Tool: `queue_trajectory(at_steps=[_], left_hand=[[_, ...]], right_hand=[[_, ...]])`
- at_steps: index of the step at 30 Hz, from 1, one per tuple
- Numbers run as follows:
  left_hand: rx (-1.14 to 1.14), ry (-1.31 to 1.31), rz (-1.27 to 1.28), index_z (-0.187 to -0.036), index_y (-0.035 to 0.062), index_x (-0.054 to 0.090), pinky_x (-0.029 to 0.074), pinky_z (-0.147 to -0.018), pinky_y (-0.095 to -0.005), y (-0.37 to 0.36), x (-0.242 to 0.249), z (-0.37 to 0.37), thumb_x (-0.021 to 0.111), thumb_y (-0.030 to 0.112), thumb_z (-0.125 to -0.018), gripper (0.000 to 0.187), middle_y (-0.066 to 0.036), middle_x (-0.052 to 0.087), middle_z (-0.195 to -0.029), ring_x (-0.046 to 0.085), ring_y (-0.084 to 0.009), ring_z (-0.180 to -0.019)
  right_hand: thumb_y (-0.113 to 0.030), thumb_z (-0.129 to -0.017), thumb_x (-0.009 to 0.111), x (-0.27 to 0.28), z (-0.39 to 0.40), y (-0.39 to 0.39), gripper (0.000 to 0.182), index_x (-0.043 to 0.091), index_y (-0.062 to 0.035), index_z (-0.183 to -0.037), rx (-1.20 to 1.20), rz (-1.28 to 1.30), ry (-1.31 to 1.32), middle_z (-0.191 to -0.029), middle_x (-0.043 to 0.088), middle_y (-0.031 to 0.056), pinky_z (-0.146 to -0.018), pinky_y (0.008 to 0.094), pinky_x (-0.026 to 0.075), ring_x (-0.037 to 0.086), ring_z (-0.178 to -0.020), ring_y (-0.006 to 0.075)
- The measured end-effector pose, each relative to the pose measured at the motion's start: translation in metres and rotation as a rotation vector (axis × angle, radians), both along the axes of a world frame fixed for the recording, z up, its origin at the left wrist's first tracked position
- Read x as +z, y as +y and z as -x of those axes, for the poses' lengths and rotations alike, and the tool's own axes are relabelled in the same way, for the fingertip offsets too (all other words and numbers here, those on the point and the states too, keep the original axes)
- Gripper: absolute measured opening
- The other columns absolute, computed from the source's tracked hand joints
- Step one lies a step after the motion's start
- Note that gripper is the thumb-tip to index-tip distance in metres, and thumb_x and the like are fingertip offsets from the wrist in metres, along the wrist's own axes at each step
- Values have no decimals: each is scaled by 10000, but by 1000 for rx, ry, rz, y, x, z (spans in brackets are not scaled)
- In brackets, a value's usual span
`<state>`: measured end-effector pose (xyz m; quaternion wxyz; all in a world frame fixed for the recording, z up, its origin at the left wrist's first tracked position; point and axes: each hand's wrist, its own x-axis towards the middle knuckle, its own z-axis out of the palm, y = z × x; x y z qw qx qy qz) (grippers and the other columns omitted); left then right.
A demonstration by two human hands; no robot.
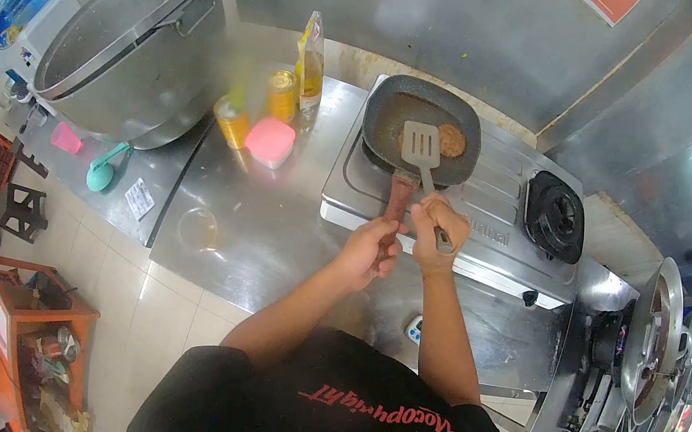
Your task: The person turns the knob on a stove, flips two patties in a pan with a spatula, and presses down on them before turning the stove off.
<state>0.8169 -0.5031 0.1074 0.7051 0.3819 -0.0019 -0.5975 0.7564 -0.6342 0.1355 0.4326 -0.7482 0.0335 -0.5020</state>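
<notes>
My left hand (372, 252) is closed around the reddish-brown handle (400, 198) of a dark square frying pan (388, 100). The pan sits over the left burner of a silver gas stove (496, 195). In my right hand (437, 231) is a slotted spatula (422, 144), its flat head down inside the pan. A browned round patty (451, 140) lies in the pan just right of the spatula head. More brown food shows partly behind the spatula, too hidden to make out fully.
Left of the stove stand a pink-lidded container (270, 142), yellow cans (282, 95) and an oil pouch (310, 64). A huge metal pot (135, 53) stands farther left, near a turquoise ladle (100, 173). The bare right burner (555, 216) and a small timer (414, 327) are on the right.
</notes>
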Motion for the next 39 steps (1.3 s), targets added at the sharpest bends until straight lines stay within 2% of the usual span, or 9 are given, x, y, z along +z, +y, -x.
queue_trajectory(at_steps=[3, 13, 15, 27, 34, 36, 39], left_hand=[[5, -3, -4, -1143, 97, 566, 329, -458, -282, -1, -1, 0, 467, 333, -1062, 268, 15, 478, -723, 404, -112, -499], [11, -1, -26, -1141, 103, 566, 322, -456, -276, 0, 0, 1, 476, 336, -1061, 262, 19, 481, -726, 407, -106, -499], [-13, -32, 9, -1158, 118, 554, 329, -474, -288, 0, -6, 0, 503, 386, -1038, 298, 16, 509, -745, 428, -113, -523], [-6, -14, 22, -1145, 117, 550, 309, -465, -280, 0, -6, 0, 506, 373, -1038, 281, 13, 493, -749, 410, -110, -521], [3, 4, 17, -1142, 123, 547, 301, -462, -276, 0, -3, 1, 507, 371, -1039, 271, 13, 498, -750, 408, -111, -519], [1, 26, 1, -1123, 124, 550, 318, -458, -281, 1, 2, 1, 486, 323, -1056, 220, 18, 487, -723, 405, -110, -492], [-9, 9, 12, -1144, 130, 551, 306, -462, -284, 0, -6, -1, 503, 373, -1043, 267, 15, 500, -741, 410, -111, -516]], right_hand=[[11, -834, 682, 3, 3, 0, 361, 414, -20, -593, 23, -20, 39, -554, 405, 59, -729, 368, 497, 409, -540, 189], [24, -837, 675, -1, 2, -1, 363, 412, -29, -593, 38, -21, 6, -561, 412, 52, -698, 369, 481, 411, -541, 186], [32, -837, 671, -1, 2, -1, 363, 408, -28, -593, 40, -23, 27, -565, 412, 53, -686, 362, 475, 417, -547, 186], [11, -849, 686, -2, 2, -1, 377, 402, -22, -603, 35, -11, 5, -566, 422, 53, -648, 356, 451, 440, -571, 201], [-15, -858, 692, 0, 2, 0, 382, 416, -46, -595, 12, -5, 35, -540, 404, 63, -702, 374, 490, 405, -515, 198], [-12, -858, 691, -1, 2, -1, 375, 425, -41, -595, 28, -6, 26, -540, 411, 67, -723, 372, 497, 406, -513, 202], [-11, -863, 687, 1, 2, -1, 374, 430, -40, -593, 25, 11, 24, -540, 416, 62, -723, 376, 495, 406, -515, 198]])
